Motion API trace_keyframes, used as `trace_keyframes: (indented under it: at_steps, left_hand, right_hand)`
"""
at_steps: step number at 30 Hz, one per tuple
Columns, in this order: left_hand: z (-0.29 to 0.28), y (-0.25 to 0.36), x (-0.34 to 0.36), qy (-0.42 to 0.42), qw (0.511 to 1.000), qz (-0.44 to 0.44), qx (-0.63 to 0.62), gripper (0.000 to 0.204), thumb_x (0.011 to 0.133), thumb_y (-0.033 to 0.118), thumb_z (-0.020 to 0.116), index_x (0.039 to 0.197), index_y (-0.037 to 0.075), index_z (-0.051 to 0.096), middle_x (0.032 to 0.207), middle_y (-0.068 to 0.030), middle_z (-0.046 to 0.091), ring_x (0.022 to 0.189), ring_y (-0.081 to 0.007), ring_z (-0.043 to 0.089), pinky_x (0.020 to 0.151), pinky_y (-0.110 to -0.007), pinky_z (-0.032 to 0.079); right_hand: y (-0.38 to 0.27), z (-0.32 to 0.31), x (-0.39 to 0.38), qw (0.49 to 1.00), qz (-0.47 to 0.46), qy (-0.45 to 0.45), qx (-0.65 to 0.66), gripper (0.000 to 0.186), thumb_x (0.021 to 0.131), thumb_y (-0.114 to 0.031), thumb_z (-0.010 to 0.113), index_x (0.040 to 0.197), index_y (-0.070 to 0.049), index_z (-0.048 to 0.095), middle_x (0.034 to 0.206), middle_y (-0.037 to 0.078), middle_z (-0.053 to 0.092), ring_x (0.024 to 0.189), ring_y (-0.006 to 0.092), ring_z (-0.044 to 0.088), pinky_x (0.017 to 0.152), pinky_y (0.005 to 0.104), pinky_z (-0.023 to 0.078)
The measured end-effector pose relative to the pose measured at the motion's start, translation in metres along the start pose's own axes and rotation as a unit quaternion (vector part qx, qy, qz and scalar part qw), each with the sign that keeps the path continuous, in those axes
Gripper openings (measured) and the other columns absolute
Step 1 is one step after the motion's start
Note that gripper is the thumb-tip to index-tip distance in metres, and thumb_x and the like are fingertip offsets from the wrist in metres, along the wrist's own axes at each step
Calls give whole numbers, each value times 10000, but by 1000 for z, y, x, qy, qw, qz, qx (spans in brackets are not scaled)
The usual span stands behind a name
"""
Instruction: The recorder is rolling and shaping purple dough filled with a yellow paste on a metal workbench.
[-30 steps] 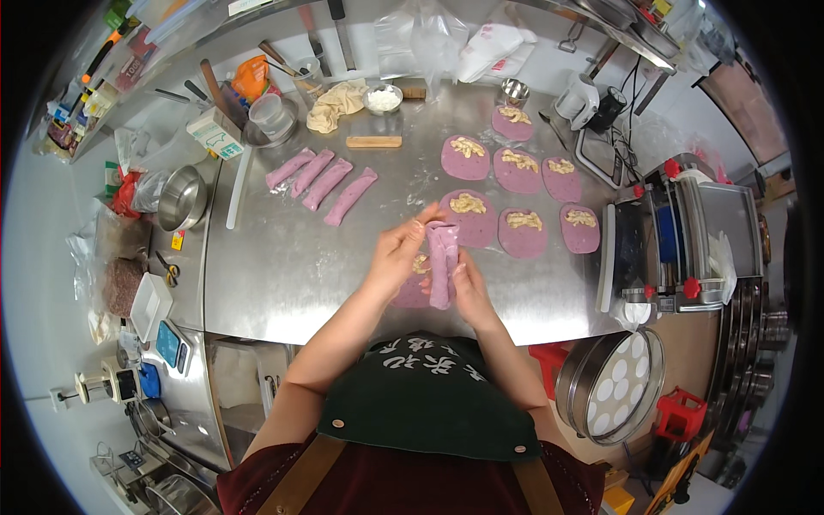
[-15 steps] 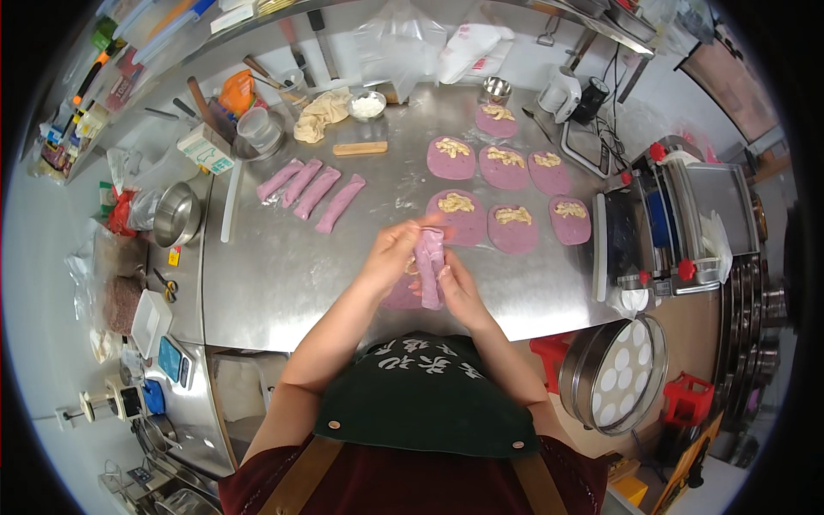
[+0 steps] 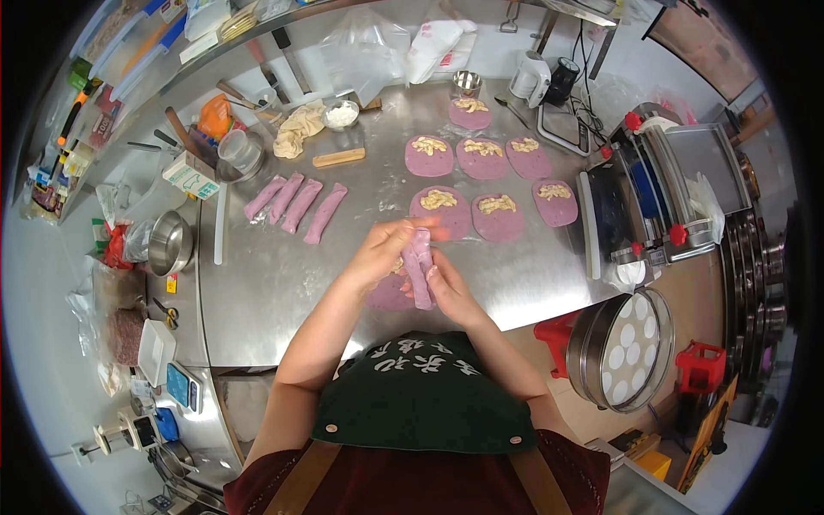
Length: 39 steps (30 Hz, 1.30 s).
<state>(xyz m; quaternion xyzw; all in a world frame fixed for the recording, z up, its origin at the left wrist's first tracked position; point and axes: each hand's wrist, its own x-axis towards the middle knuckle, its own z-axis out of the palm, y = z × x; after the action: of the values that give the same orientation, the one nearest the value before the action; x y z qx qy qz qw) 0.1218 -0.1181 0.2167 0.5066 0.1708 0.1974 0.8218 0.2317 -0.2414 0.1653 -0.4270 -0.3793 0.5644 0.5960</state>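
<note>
A purple dough roll is raised upright in front of me, pinched at its upper end by my left hand. Lower down, my right hand grips the same roll along its side. The left fingertips are smeared by motion. Under my hands lies a flat purple dough round with some pale filling, partly hidden. Several more dough rounds, each topped with a strip of pale yellow filling, are spread beyond my hands to the right. Finished-looking dough rolls rest side by side on the left.
The steel table carries a wooden-handled scraper, a bowl of white powder and a cloth at the back. On the right stands a dough-rolling machine; below it, a round steamer with white paper discs. A scale is at left.
My view has swung slightly, shifting the table leftward in the picture. Both hands keep hold of the dough roll, which now shows a narrower side, and the left fingers have moved at its top.
</note>
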Motion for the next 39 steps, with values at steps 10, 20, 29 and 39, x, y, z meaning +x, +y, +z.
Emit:
trace_keyframes:
  at_steps: [10,20,29,39]
  left_hand:
    - [-14,-10,11,-35,966,16,254,325,945,284,520,1081,15,642,833,-37,674,652,-61,579,511,-188,428]
    - [-2,-14,-4,70,987,59,133,425,968,315,460,1247,5,536,1064,-82,641,808,-102,594,909,-333,462]
    - [-14,-37,-2,95,988,21,118,442,976,341,436,1271,22,517,1094,-103,619,869,-101,574,955,-335,422]
    - [-7,-8,2,1,978,-12,210,366,976,242,457,1279,41,504,1202,-93,591,853,-86,593,634,-225,498]
  right_hand:
    - [5,0,1,1000,-14,-19,-18,476,977,-403,386,1291,-46,367,1109,99,553,887,161,590,776,312,508]
    - [-1,0,3,1000,-14,8,13,504,971,-433,386,1289,-43,371,1096,97,563,874,157,599,763,306,515]
    - [7,-1,4,1000,-21,5,2,509,972,-436,377,1288,-37,376,1095,94,563,857,150,600,756,298,515]
    - [9,-3,5,1000,-18,-13,17,467,977,-412,376,1249,-33,391,1073,90,556,848,150,598,743,298,515]
